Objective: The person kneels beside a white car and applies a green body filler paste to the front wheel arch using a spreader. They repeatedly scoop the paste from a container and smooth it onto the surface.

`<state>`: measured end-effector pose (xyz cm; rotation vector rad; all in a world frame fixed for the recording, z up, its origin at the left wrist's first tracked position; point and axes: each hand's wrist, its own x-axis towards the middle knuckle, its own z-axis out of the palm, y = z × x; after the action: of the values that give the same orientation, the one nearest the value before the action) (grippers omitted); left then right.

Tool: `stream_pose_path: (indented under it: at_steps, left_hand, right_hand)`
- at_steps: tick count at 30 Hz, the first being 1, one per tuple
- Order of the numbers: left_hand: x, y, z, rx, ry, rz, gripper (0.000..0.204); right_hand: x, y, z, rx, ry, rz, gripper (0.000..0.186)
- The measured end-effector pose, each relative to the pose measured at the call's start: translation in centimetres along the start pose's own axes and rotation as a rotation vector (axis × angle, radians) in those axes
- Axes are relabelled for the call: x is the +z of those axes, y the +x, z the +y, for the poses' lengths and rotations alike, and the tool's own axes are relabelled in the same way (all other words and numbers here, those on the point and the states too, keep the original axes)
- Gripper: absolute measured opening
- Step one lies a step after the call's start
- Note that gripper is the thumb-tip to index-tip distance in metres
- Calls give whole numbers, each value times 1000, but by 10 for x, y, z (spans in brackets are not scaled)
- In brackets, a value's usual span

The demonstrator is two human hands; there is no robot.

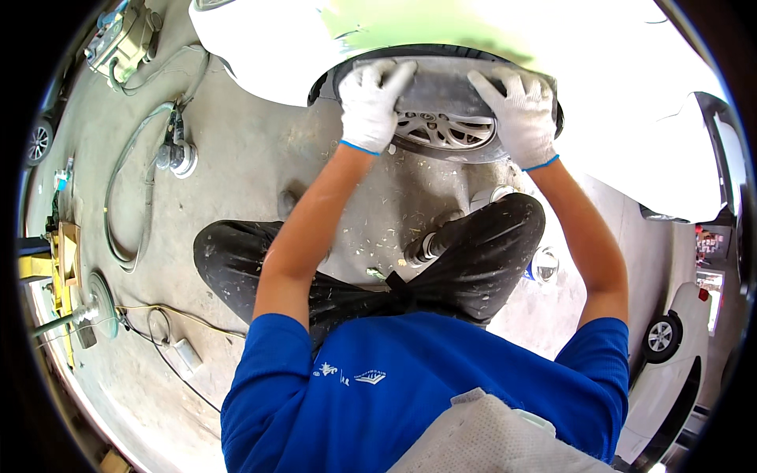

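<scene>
My left hand (369,106), in a white knit glove with a blue cuff, is at the left end of a dark grey sheet-like piece (444,85). My right hand (522,114), gloved the same way, grips its right end. Both thumbs point inward across the piece's face, while the other fingers bend at its outer parts; where the fingertips end is hard to make out. The piece covers the upper part of a car wheel (445,130), whose silver spokes show below it. Above it, the wheel arch belongs to a white car body (276,47) with a pale green patch (394,27).
A sander (180,154) with a looped hose lies on the floor to the left, near a wheeled machine (122,43). A can (544,264) stands by my right knee, another (490,195) near the wheel. Cables and a stand base (101,303) lie lower left. A white car (666,370) is at right.
</scene>
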<state>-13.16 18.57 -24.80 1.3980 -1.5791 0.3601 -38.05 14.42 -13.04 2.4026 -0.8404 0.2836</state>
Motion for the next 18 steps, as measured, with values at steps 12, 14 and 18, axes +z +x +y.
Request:
stream_pose_path:
  at_steps: [12,14,18]
  left_hand:
    - [-89,159,-29,227,240,49,71]
    - [-87,158,-35,218,238,37,71]
    - [-80,150,-42,205,225,13,71]
  right_hand:
    - [-39,129,25,74,-96,326,63]
    - [-37,134,23,71,-89,319,63]
    - [-26,133,17,60,-86,307,62]
